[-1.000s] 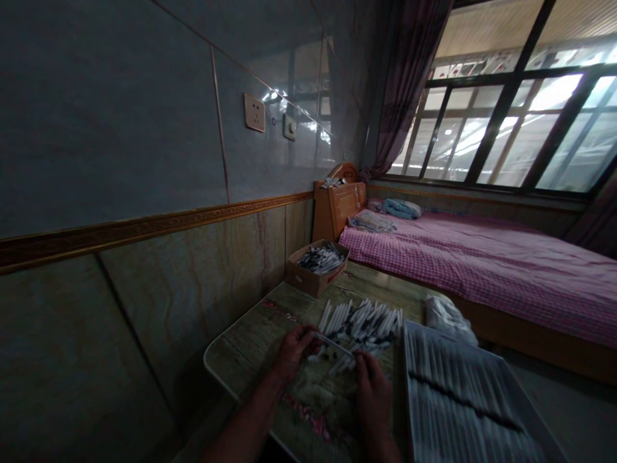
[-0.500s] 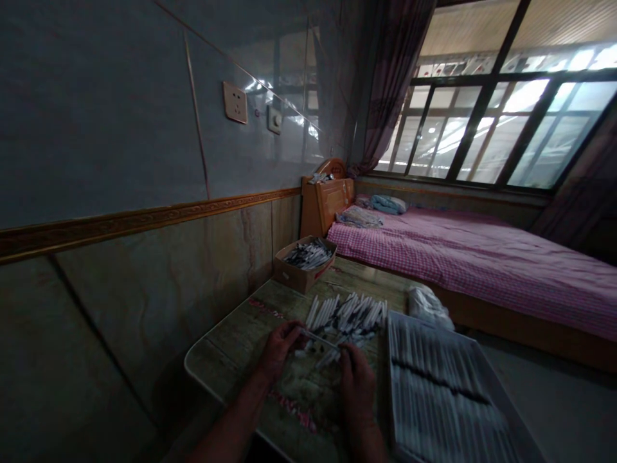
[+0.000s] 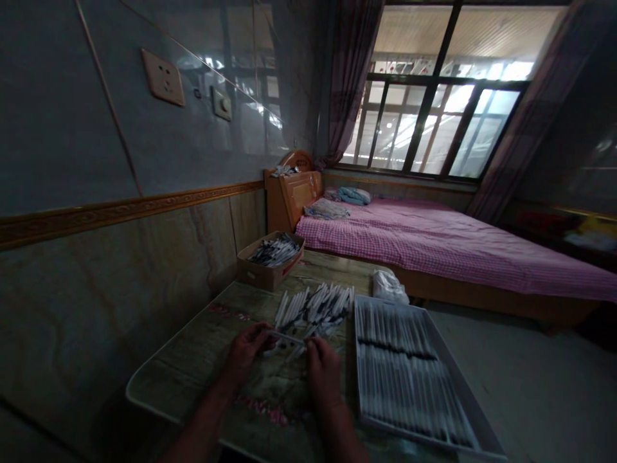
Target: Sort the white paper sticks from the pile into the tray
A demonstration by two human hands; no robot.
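Between my two hands is a slim white pen [image 3: 288, 337], held level over the table. The fingers of my left hand [image 3: 249, 347] pinch its left end, and my right hand [image 3: 322, 366] is closed around its right end. Just beyond lies a loose pile of white pens with dark ends [image 3: 321, 305]. A few small dark and white pieces, too blurred to name, lie under the held pen. To the right of my right hand, a shallow white tray [image 3: 460, 366] contains two rows of similar pens laid side by side.
An open cardboard box [image 3: 263, 275] full of black and white pen parts stands at the table's far left corner, by the wall. A white plastic bag [image 3: 388, 287] lies behind the tray. Past the marbled table [image 3: 183, 370] is a bed with a pink checked cover [image 3: 385, 238].
The camera view has turned to the right, so everything appears farther left. Both hands still hold the pen at its ends.
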